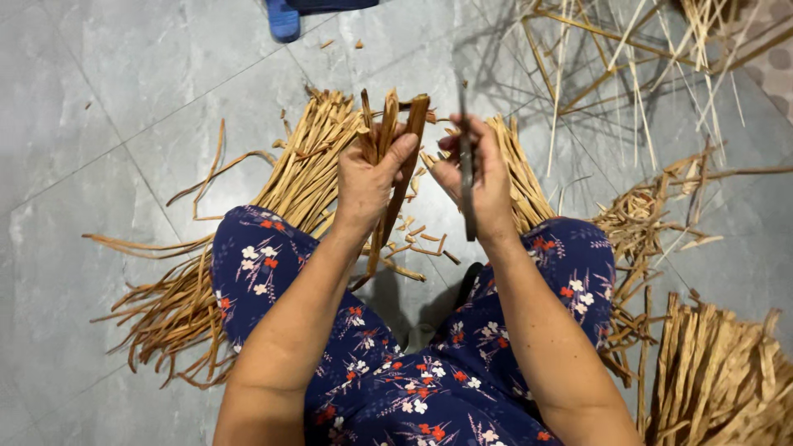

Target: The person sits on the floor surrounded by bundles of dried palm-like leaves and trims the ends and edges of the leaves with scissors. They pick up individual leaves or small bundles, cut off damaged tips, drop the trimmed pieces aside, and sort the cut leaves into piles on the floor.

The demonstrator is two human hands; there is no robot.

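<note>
We see the left hand (368, 177) closed around a bunch of tan strips (388, 124), held upright over the floor (74, 99) between the knees. The right hand (479, 177) grips a dark knife (466, 165) just beside them. More strips (297, 173) lie beneath.
</note>
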